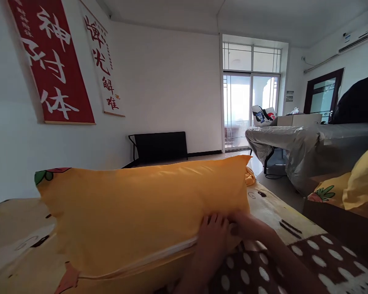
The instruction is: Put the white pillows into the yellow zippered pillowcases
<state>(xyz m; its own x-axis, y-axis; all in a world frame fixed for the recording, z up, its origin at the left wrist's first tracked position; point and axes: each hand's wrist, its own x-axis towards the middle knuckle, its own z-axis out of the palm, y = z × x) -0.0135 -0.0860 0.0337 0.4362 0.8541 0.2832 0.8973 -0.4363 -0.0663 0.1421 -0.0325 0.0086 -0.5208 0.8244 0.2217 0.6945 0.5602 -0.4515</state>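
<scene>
A long yellow pillow [147, 200] in its pillowcase stands on its side across the bed in front of me. Along its lower side, a seam or opening [159, 256] shows a strip of white. My left hand [213, 234] grips the pillowcase near the right end of that strip, its fingers bent over the fabric. Right beside it, my right hand [243, 224] has its fingers closed on the pillowcase close to the right corner. What lies between the right fingertips is dim and partly hidden.
The bed carries a cream and brown dotted blanket [294, 261]. Another yellow pillow [362, 179] lies at the right. Behind stand a plastic-covered table [276, 132] with boxes and a low black panel [161, 146] by the wall. Red and white scrolls [58, 69] hang left.
</scene>
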